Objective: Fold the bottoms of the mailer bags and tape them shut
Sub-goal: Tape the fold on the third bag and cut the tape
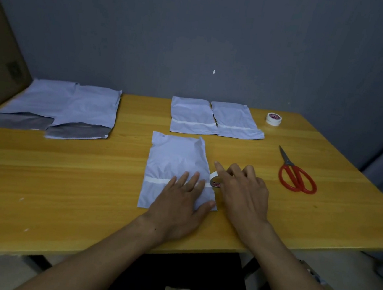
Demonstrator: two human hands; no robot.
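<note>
Fingers (191, 180) flat, left hand (178, 206) presses mailer (174, 162); right hand (244, 195) grips tape (215, 180).

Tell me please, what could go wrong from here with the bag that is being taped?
1. The tape strip looks uncut from the tape roll in the right hand, and the scissors lie apart on the table. Reaching for them may mean letting go, so the strip could lift or stick crookedly.
2. Only the left hand presses the mailer bag flat; if it slips, the wrinkled plastic may crease under the tape.
</note>
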